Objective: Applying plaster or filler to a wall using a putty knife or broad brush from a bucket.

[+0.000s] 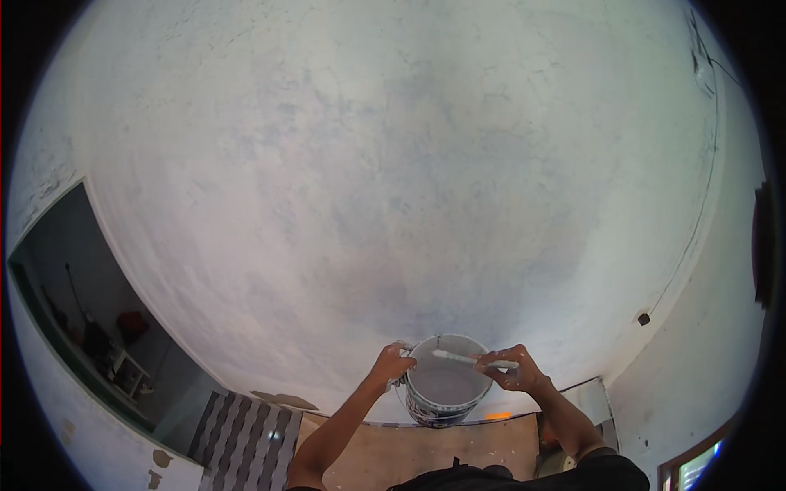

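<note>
In front of me is a paint-spattered bucket [438, 415], held up close to the wall, with pale whitish-grey paint [446, 386] inside. My left hand [393, 365] is closed on the bucket's left rim. On the other side, my right hand [512, 370] grips a paintbrush [458, 358] smeared with white. The brush lies nearly level across the bucket's mouth, its white tip pointing left over the paint. Whether the tip touches the bucket's inner wall, I cannot tell.
A broad wall [393, 204] with patchy white and bluish-grey paint fills the view. A dark doorway [90, 303] opens at the left. Below lie a brown board [409, 446] and a patterned grey floor [250, 438]. A thin cable runs down the right corner to a dark box [643, 319].
</note>
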Demonstrator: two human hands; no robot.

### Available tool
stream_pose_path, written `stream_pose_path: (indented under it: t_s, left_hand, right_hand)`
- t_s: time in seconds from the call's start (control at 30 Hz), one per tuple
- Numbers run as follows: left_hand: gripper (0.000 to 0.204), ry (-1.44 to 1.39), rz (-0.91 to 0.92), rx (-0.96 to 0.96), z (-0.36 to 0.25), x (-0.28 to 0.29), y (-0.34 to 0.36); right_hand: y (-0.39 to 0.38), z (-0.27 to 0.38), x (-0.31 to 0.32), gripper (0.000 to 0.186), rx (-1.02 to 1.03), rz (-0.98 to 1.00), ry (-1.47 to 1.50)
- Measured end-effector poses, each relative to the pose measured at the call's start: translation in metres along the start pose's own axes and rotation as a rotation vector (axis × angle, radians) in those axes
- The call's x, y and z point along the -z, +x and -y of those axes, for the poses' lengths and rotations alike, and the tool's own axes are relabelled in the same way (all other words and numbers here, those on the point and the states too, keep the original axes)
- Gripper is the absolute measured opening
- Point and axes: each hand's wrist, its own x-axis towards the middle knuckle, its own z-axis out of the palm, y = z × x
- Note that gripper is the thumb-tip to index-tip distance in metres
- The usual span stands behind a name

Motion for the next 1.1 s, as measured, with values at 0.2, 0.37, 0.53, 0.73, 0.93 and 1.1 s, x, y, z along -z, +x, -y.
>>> stream_pose_path:
  t_s: [0.2, 0.37, 0.53, 0.73, 0.93, 1.1]
  left_hand:
    - [0.034, 0.031, 0.029, -0.066, -0.021, -0.003, -0.006]
    - [0.029, -0.016, 0.034, -0.049, -0.032, -0.006, -0.016]
    - [0.027, -0.098, 0.149, -0.03, -0.052, -0.001, -0.026]
    - [0.027, -0.019, 0.222, -0.023, -0.063, 0.019, -0.037]
    - [0.029, 0.053, 0.155, -0.053, -0.024, 0.018, -0.012]
    - [0.033, 0.154, 0.197, -0.045, 0.016, -0.021, 0.013]
  right_hand:
    - [-0.004, 0.023, 0.013, 0.014, 0.103, -0.125, 0.089]
    - [-0.011, 0.036, 0.028, 0.009, 0.073, -0.141, 0.051]
    - [-0.005, 0.041, 0.044, 0.005, 0.133, -0.22, 0.183]
    - [-0.003, 0.07, 0.025, 0.011, -0.142, -0.177, 0.346]
    - [-0.027, 0.049, -0.021, 0.012, -0.34, -0.306, 0.49]
    - [-0.063, 0.004, -0.051, 0.015, -0.43, -0.407, 0.368]
